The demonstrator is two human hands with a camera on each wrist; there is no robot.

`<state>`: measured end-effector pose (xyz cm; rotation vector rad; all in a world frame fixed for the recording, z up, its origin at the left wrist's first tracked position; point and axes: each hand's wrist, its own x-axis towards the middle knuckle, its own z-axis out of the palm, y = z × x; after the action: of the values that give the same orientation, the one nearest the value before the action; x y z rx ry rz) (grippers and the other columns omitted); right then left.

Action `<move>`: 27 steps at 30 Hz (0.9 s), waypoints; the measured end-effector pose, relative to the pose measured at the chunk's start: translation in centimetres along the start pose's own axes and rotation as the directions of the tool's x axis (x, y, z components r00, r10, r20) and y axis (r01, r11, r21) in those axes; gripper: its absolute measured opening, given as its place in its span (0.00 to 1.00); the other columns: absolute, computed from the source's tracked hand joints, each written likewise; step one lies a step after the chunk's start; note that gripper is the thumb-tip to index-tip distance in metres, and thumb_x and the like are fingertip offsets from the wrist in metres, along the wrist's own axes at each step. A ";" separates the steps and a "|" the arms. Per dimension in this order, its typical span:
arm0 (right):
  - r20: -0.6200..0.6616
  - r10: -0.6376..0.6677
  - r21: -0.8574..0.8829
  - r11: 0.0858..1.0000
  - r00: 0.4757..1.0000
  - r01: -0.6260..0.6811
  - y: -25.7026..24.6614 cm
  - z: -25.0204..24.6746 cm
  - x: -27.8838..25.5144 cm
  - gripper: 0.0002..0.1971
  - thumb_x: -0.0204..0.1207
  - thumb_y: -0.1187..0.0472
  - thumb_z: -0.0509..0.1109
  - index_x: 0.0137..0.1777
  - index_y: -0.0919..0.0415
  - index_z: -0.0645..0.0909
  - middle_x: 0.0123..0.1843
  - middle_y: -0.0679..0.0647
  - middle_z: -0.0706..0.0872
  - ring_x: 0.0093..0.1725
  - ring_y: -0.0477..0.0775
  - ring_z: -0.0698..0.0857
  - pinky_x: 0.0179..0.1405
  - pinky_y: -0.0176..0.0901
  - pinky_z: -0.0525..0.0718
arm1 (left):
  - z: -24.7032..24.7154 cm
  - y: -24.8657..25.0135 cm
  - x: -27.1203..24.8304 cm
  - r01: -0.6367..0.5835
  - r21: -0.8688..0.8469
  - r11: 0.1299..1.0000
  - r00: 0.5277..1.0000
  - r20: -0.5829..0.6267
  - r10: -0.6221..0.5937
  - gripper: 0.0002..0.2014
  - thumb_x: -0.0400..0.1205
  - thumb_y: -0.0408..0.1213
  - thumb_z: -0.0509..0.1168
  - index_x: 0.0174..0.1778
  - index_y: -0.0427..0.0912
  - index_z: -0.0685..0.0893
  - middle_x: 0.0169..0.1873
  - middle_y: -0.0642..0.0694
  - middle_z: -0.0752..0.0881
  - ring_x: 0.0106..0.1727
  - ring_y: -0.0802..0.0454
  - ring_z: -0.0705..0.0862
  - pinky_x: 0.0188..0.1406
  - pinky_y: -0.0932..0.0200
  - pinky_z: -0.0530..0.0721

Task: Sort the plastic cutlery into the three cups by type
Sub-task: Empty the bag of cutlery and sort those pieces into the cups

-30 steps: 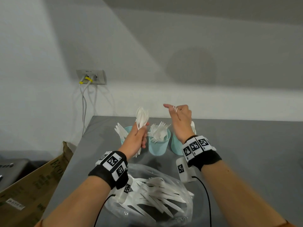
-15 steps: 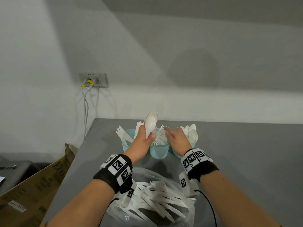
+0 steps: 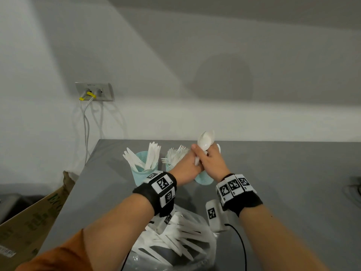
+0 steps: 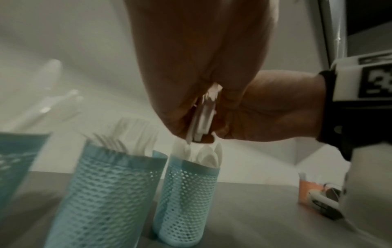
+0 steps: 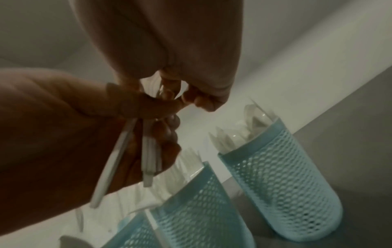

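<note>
Three pale blue mesh cups stand in a row on the grey table [image 3: 283, 182]. The knife cup [image 3: 143, 171] is on the left and the fork cup [image 3: 172, 159] in the middle. The spoon cup [image 3: 204, 179] on the right is mostly hidden behind my hands. My left hand [image 3: 185, 169] grips a small bundle of white spoons [image 3: 205, 140] by the handles [image 4: 203, 117], bowls up, above the spoon cup [image 4: 186, 193]. My right hand [image 3: 212, 163] meets it there, and its fingertips [image 5: 199, 99] pinch the spoons just above the left hand's fingers.
A clear plastic bag [image 3: 175, 243] of mixed white cutlery lies near me under my wrists. A cardboard box [image 3: 29, 218] stands off the table's left edge. A wall socket [image 3: 94, 91] with hanging cables is beyond it. A small orange object [image 4: 310, 189] sits at the right.
My left hand carried the spoons rightward from near the knife cup to above the right cup. My right hand left the fork cup and took hold of the spoons.
</note>
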<state>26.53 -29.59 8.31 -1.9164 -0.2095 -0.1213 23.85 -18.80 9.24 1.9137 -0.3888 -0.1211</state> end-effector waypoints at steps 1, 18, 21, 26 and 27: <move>-0.021 0.027 0.003 1.000 0.999 -0.027 0.2 -0.7 0.2 0.14 0.79 0.49 0.67 0.49 0.62 0.79 0.51 0.61 0.80 0.48 0.52 0.83 0.45 0.36 0.78 | 0.4 -0.2 0.6 0.016 0.062 0.998 1.000 0.017 -0.017 0.19 0.80 0.27 0.61 0.68 0.41 0.75 0.57 0.44 0.84 0.59 0.50 0.83 0.59 0.55 0.82; -0.239 0.142 -0.061 0.985 0.961 -0.160 2.3 -5.3 1.3 0.06 0.72 0.61 0.75 0.38 0.60 0.82 0.35 0.57 0.86 0.33 0.52 0.85 0.37 0.44 0.83 | 3.0 -3.2 2.9 0.021 0.850 0.526 0.998 -0.046 0.034 0.15 0.83 0.45 0.61 0.61 0.41 0.82 0.62 0.42 0.76 0.66 0.44 0.70 0.62 0.52 0.75; -0.119 0.204 -0.087 0.973 0.972 -0.215 2.8 -4.6 0.8 0.09 0.70 0.61 0.77 0.34 0.53 0.80 0.31 0.55 0.86 0.32 0.55 0.85 0.41 0.51 0.86 | 3.0 -3.1 3.1 0.031 0.842 0.538 0.998 -0.055 0.030 0.16 0.84 0.46 0.61 0.61 0.41 0.82 0.61 0.43 0.77 0.66 0.44 0.70 0.60 0.52 0.76; -0.090 0.221 -0.286 0.928 0.971 -0.237 3.6 -4.5 0.7 0.15 0.67 0.57 0.79 0.49 0.61 0.80 0.41 0.53 0.85 0.43 0.55 0.84 0.38 0.41 0.81 | 2.9 -3.0 3.3 0.055 0.823 0.565 0.996 -0.084 0.025 0.18 0.82 0.48 0.63 0.62 0.39 0.80 0.63 0.43 0.76 0.67 0.45 0.71 0.62 0.53 0.75; -0.109 0.210 -0.261 0.937 0.972 -0.232 3.6 -4.6 0.6 0.18 0.66 0.58 0.80 0.53 0.60 0.78 0.44 0.51 0.83 0.45 0.52 0.83 0.38 0.36 0.78 | 2.9 -3.0 3.3 0.058 0.818 0.572 0.996 -0.088 0.025 0.19 0.82 0.48 0.63 0.62 0.39 0.80 0.63 0.43 0.75 0.67 0.45 0.71 0.62 0.53 0.75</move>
<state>27.96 -35.02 6.73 -2.1900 0.0830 -0.0773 26.78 -21.47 5.71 2.8549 -0.3987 0.1807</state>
